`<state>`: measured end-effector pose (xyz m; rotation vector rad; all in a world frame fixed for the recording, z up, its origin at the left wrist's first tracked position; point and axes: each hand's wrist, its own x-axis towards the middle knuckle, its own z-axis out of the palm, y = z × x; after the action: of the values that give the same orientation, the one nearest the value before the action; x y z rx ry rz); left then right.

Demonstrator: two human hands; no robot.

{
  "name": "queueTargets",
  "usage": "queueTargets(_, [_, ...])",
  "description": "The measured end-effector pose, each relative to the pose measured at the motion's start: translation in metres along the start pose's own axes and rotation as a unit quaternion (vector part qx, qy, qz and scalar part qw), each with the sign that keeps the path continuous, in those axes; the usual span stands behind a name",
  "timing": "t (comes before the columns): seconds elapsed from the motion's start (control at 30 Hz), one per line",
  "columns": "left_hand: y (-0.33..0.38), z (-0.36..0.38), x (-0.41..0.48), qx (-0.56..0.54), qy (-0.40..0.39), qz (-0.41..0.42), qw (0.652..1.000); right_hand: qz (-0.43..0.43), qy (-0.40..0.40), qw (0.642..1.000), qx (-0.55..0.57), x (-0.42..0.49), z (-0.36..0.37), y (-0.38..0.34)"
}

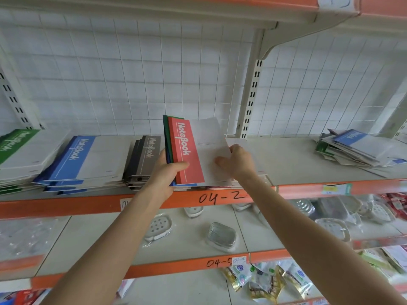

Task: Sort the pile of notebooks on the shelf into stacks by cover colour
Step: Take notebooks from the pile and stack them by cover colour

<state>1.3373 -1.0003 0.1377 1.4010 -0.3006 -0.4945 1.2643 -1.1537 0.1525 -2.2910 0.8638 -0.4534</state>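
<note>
Two bare forearms reach up from the bottom edge. Beneath them, on the lowest shelf, lie foil packets (264,280); one shelf higher, below the hands, sit wrapped soap dishes (158,226).

The left hand (164,175) curls round the near end of a bundle of notebooks (187,150), thumb across the red band of the top one; green and blue edges show behind it. The right hand (236,162) pinches the pale right edge of that red notebook, thumb on the cover. The bundle tilts up above the orange shelf lip (297,188).

Just left of the left hand lies a grey stack (143,159), farther left a blue stack (74,159), then a green stack (17,150). Well to the right of the right hand lies the unsorted pile (352,150). Beyond the hands stands a white wire grid (132,73).
</note>
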Motion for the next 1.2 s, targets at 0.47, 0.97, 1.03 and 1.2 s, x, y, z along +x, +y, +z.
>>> queueTargets(0.47, [0.007, 0.005, 0.004, -0.030, 0.017, -0.019, 0.999, 0.093, 0.099, 0.989, -0.053, 0.033, -0.038, 0.051])
queueTargets(0.97, [0.014, -0.032, 0.002, -0.013, 0.029, -0.011, 0.999, -0.009, 0.086, 0.965, -0.248, 0.023, -0.011, 0.029])
queueTargets(1.03, [0.015, -0.039, 0.001, -0.022, 0.031, -0.011, 0.999, -0.055, 0.060, 0.989, -0.123, 0.018, 0.000, 0.006])
queueTargets(1.2, [0.020, -0.070, -0.005, -0.019, 0.045, -0.005, 0.999, 0.000, -0.135, 0.987, 0.086, 0.003, 0.034, -0.057])
